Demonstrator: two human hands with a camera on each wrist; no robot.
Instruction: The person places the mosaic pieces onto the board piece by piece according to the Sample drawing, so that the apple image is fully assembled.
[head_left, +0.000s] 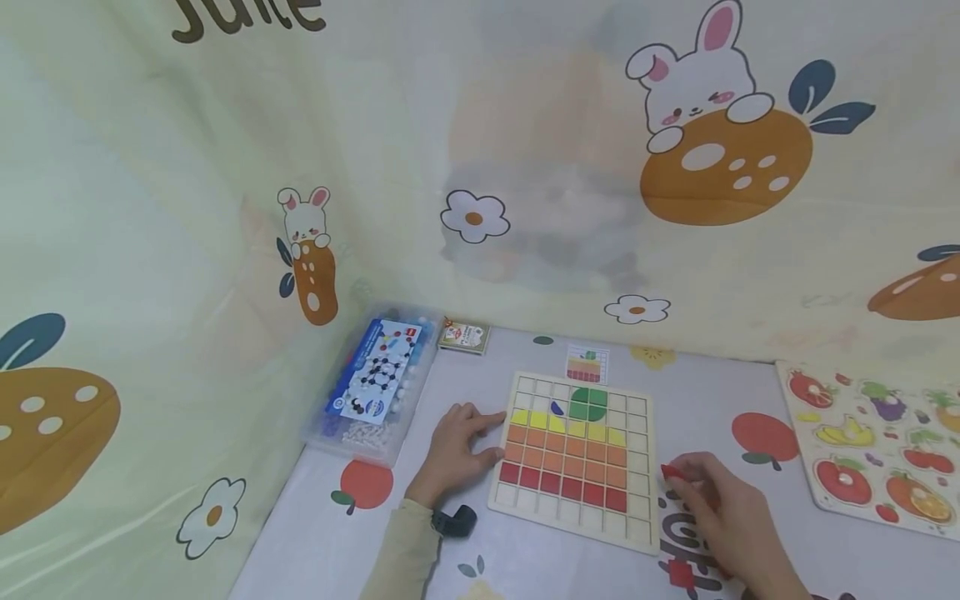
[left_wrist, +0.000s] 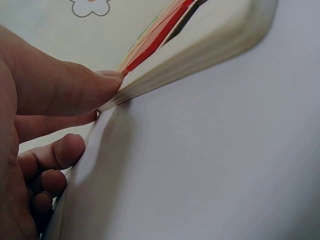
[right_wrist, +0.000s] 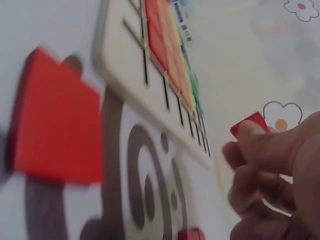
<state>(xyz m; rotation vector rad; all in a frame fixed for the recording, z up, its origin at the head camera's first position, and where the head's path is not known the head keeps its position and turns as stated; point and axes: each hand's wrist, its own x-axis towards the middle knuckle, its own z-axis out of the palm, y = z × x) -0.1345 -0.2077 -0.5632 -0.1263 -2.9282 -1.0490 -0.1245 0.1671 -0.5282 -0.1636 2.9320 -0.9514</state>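
Note:
A pale grid board (head_left: 639, 507) lies on the table with rows of yellow, orange and red tiles (head_left: 562, 487). Green pieces (head_left: 587, 404) and a dark blue piece (head_left: 557, 408) sit near its top. My left hand (head_left: 456, 450) touches the board's left edge with extended thumb and index finger; the thumb (left_wrist: 75, 87) presses that edge in the left wrist view. Just right of the board, my right hand (head_left: 723, 508) pinches a small red tile (right_wrist: 252, 124) between thumb and index finger. Another red tile (head_left: 681, 573) rests on the tablecloth below that hand.
Behind the board is a small picture card (head_left: 587, 364). A clear plastic case (head_left: 375, 379) with a molecule-model label and a small box (head_left: 464, 337) stand at the back left. A fruit puzzle board (head_left: 873, 450) lies at the right. Printed curtains (head_left: 555, 167) hang behind.

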